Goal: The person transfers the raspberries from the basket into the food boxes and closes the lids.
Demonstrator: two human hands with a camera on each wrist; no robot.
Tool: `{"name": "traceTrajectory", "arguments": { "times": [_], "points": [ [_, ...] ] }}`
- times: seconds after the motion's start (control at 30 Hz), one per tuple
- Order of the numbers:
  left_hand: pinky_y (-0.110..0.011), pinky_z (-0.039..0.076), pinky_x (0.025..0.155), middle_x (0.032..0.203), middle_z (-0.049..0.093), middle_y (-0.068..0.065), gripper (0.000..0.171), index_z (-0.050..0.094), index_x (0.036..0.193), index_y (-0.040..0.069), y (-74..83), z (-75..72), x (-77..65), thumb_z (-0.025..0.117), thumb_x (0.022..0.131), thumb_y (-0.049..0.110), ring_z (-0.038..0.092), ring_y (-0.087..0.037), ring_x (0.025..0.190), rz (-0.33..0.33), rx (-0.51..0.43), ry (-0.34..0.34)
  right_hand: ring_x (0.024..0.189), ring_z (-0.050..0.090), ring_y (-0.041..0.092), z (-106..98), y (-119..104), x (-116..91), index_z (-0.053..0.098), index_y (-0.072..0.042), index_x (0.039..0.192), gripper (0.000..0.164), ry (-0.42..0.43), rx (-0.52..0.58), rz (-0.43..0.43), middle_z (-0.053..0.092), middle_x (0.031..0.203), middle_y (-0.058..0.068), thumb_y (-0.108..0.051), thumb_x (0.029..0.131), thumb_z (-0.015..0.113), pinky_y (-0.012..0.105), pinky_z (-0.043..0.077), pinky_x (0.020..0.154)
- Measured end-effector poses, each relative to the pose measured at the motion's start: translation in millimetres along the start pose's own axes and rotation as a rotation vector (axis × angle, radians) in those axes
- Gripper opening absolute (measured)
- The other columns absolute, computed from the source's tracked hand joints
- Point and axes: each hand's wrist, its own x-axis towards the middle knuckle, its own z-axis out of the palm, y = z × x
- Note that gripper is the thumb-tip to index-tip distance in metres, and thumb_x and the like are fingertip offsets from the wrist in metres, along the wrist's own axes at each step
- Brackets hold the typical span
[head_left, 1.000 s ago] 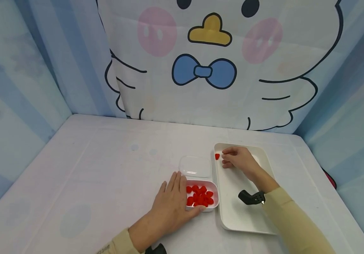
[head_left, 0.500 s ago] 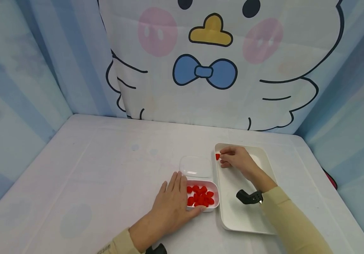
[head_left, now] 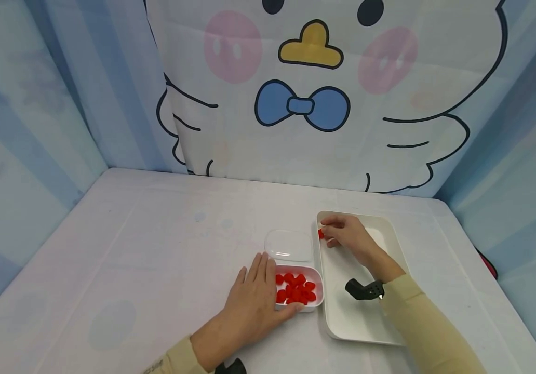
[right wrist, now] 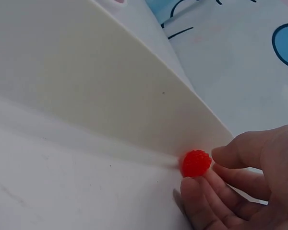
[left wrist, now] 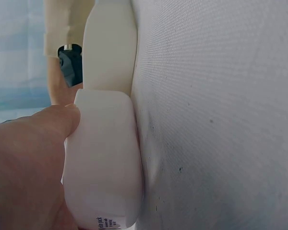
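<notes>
In the head view, my left hand [head_left: 254, 306] lies along the left side of a small white box [head_left: 313, 307] holding several red raspberries [head_left: 298, 291]. Its fingers are straight, and the thumb touches the box's near rim, as the left wrist view also shows. My right hand [head_left: 349, 236] reaches into the far left corner area of a white tray [head_left: 361, 324]. There its thumb and fingertips pinch a single red raspberry [right wrist: 197, 163] beside the tray's wall. The raspberry looks like a toy or a gummy; I cannot tell which.
A clear plastic lid [head_left: 288, 245] lies on the table just behind the box. The tray stands directly right of the box, its raised wall [right wrist: 134, 86] between them. Patterned cloth [head_left: 305, 145] hangs behind the white table [head_left: 156, 249].
My right hand has moved a little left onto the raspberry in the tray, which has shifted slightly toward me. The left hand and the box stay in place.
</notes>
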Motion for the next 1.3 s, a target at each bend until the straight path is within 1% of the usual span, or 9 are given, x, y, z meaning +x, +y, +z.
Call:
{"name": "traceTrajectory", "arguments": {
  "times": [0.3, 0.53, 0.67, 0.87, 0.97, 1.13, 1.3],
  "points": [
    [-0.058, 0.036, 0.114, 0.159, 0.034, -0.017, 0.104, 0.030, 0.152, 0.003, -0.5, 0.4, 0.0, 0.061, 0.080, 0.072, 0.030, -0.035, 0.148, -0.001, 0.008, -0.003, 0.093, 0.064, 0.020, 3, 2, -1, 0.058, 0.000, 0.130, 0.034, -0.012, -0.001, -0.017, 0.064, 0.121, 0.020, -0.014, 0.098, 0.058, 0.024, 0.058, 0.080],
    [-0.058, 0.036, 0.114, 0.160, 0.033, -0.017, 0.105, 0.029, 0.153, 0.003, -0.1, 0.3, 0.3, 0.062, 0.080, 0.071, 0.030, -0.035, 0.149, -0.008, -0.002, -0.010, 0.089, 0.064, 0.020, 5, 2, -2, 0.060, 0.002, 0.125, 0.032, 0.007, -0.025, -0.047, 0.066, 0.115, 0.020, -0.015, 0.098, 0.061, 0.024, 0.058, 0.078],
    [-0.058, 0.035, 0.114, 0.160, 0.033, -0.017, 0.105, 0.029, 0.153, 0.003, 0.2, 0.2, 0.3, 0.062, 0.080, 0.071, 0.029, -0.034, 0.149, -0.011, -0.006, -0.012, 0.089, 0.064, 0.018, 6, 1, -2, 0.060, 0.004, 0.123, 0.031, 0.006, -0.036, -0.067, 0.067, 0.112, 0.021, -0.012, 0.096, 0.062, 0.024, 0.058, 0.076],
    [-0.058, 0.036, 0.114, 0.160, 0.033, -0.016, 0.105, 0.029, 0.153, 0.004, 0.4, 0.3, 0.5, 0.064, 0.079, 0.070, 0.030, -0.034, 0.149, -0.011, -0.012, -0.012, 0.087, 0.063, 0.018, 7, 1, -2, 0.060, 0.002, 0.120, 0.027, 0.019, -0.041, -0.051, 0.067, 0.110, 0.019, -0.011, 0.096, 0.062, 0.022, 0.057, 0.074],
    [-0.058, 0.035, 0.114, 0.159, 0.033, -0.016, 0.105, 0.029, 0.153, 0.004, 0.4, 0.2, 0.7, 0.064, 0.079, 0.070, 0.030, -0.034, 0.149, -0.013, -0.016, -0.015, 0.087, 0.063, 0.019, 5, 1, -4, 0.061, 0.001, 0.120, 0.027, 0.021, -0.049, -0.044, 0.067, 0.110, 0.019, -0.013, 0.097, 0.061, 0.022, 0.057, 0.075],
    [-0.058, 0.036, 0.114, 0.159, 0.033, -0.017, 0.105, 0.029, 0.153, 0.004, 0.4, 0.1, 0.4, 0.063, 0.079, 0.070, 0.030, -0.035, 0.148, -0.011, -0.013, -0.014, 0.089, 0.065, 0.021, 2, -2, -8, 0.059, 0.002, 0.123, 0.029, 0.013, -0.022, -0.042, 0.065, 0.113, 0.020, -0.014, 0.098, 0.059, 0.024, 0.058, 0.078],
    [-0.058, 0.035, 0.114, 0.160, 0.033, -0.017, 0.105, 0.029, 0.153, 0.003, 0.3, 0.0, 0.4, 0.062, 0.080, 0.071, 0.030, -0.035, 0.149, -0.011, -0.014, -0.015, 0.089, 0.068, 0.019, -2, -1, -12, 0.058, 0.001, 0.124, 0.029, 0.014, -0.002, -0.036, 0.064, 0.115, 0.020, -0.013, 0.099, 0.058, 0.025, 0.059, 0.083]
  ]
}}
